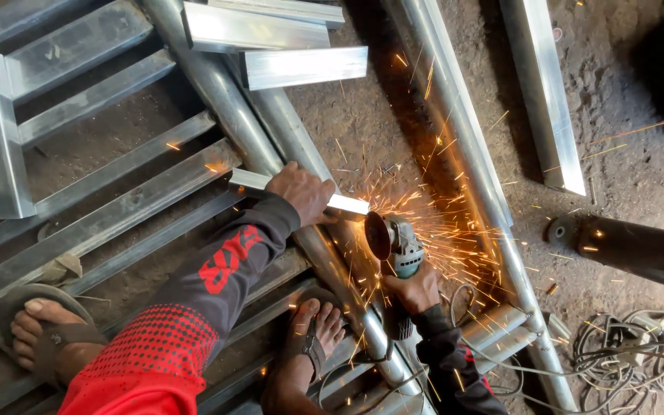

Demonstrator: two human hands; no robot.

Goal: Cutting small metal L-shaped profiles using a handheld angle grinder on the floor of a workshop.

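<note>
My left hand (301, 190) presses down on a short length of square steel tube (249, 181), which lies across a round steel pipe (228, 107). In my right hand (413, 290) I grip an angle grinder (395, 240). Its disc touches the tube's right end (351, 204), and orange sparks (439, 223) spray up and to the right. Both arms wear black sleeves with red markings. My right foot in a sandal (313, 332) stands on the pipe just below the cut.
Steel tubes welded as a frame (94, 100) fill the left half on a dirt floor. Two cut tube pieces (301, 68) lie at the top. Long pipes (463, 154) run diagonally at right. Tangled cables (632, 346) sit bottom right. My left foot (48, 330) rests bottom left.
</note>
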